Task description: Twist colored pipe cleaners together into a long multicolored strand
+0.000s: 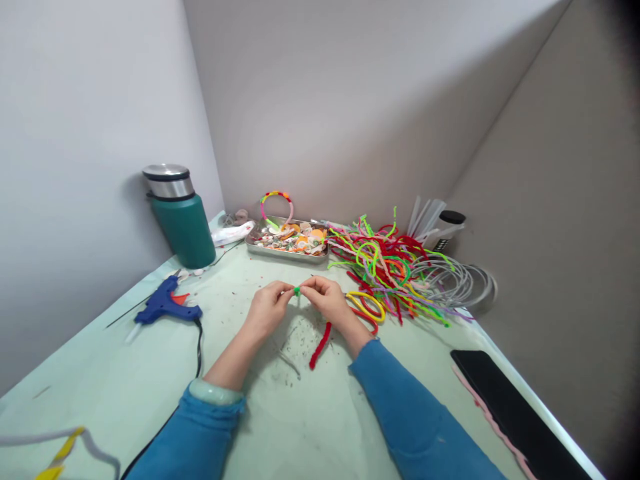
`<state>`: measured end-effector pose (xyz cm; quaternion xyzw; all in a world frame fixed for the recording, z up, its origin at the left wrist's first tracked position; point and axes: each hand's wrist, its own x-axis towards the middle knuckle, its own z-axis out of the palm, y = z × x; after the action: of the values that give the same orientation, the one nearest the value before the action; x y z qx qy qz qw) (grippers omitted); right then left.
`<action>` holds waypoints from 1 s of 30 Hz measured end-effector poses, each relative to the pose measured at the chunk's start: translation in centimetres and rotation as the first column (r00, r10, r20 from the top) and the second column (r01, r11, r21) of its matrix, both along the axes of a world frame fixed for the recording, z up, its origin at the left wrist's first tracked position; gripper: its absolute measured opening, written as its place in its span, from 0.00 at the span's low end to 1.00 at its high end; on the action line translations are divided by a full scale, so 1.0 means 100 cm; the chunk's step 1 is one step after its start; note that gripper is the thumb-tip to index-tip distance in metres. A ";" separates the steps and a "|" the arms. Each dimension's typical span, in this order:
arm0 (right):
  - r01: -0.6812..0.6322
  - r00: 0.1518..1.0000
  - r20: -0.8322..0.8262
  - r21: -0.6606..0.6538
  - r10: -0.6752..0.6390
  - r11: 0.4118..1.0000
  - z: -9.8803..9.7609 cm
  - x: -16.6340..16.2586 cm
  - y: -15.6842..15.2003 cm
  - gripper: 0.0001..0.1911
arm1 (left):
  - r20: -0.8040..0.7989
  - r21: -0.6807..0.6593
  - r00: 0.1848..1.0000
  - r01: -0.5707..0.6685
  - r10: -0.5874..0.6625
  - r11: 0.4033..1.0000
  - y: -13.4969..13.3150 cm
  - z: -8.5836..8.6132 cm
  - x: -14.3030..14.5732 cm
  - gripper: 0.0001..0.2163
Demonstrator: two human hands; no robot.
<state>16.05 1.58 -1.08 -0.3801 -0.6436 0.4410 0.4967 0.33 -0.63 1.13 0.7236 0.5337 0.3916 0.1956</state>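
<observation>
Both hands meet at the middle of the pale green table point(125, 373). My left hand point(266, 308) and my right hand point(327, 299) each pinch a small green pipe cleaner piece point(297, 291) held between their fingertips. A red pipe cleaner point(320, 345) lies on the table just below my right hand. Yellow and red loops point(369, 305) lie right of that hand.
A blue glue gun point(167, 305) with black cord lies at left. A green flask point(179, 217) stands by the wall. Behind are a metal tray point(290, 252) of small bits, a heap of coloured pipe cleaners point(395, 263), grey hoops point(463, 283), and a black phone point(505, 407) at right.
</observation>
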 end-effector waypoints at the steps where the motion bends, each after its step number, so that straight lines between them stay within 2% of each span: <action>1: -0.004 1.000 -0.004 0.000 0.004 1.000 0.001 0.000 0.000 0.10 | 0.017 -0.018 1.000 0.008 -0.007 1.000 0.001 0.000 0.000 0.11; 7: -0.008 1.000 -0.029 -0.004 0.008 1.000 0.004 -0.001 -0.003 0.10 | 0.231 -0.175 0.971 0.106 -0.064 0.979 0.003 -0.005 0.000 0.13; 11: -0.008 1.000 -0.027 0.006 0.009 1.000 0.006 -0.001 -0.004 0.10 | 0.410 -0.365 0.909 0.242 -0.079 0.899 -0.001 -0.003 0.003 0.15; 14: -0.022 0.999 -0.031 0.001 0.022 1.000 0.007 -0.001 -0.004 0.09 | 0.463 -0.401 0.882 0.291 -0.082 0.868 -0.004 0.002 0.003 0.13; 16: -0.028 0.999 -0.032 -0.007 0.028 1.000 0.007 0.000 -0.004 0.09 | 0.434 -0.404 0.897 0.279 -0.086 0.871 -0.004 0.004 0.003 0.10; 18: -0.029 0.999 -0.031 -0.013 0.028 1.000 0.006 0.000 -0.003 0.09 | 0.365 -0.358 0.925 0.245 -0.106 0.901 -0.003 0.003 0.001 0.08; 22: -0.023 0.999 -0.027 -0.015 0.022 1.000 0.005 -0.001 -0.003 0.09 | 0.138 -0.141 0.986 0.116 -0.097 0.983 -0.001 -0.001 -0.001 0.08; 26: -0.027 0.999 -0.025 -0.024 0.027 0.999 0.005 -0.003 -0.002 0.09 | -0.021 -0.061 1.000 -0.006 0.004 0.998 -0.001 -0.002 -0.002 0.08; 30: -0.025 0.999 -0.027 -0.022 0.024 0.999 0.003 -0.004 -0.001 0.10 | -0.057 -0.011 0.998 -0.033 0.032 0.999 -0.002 -0.001 -0.002 0.09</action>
<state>15.63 1.44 -0.76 -0.3717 -0.6367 0.4591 0.4955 0.14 -0.87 1.02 0.7243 0.5532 0.3709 0.1784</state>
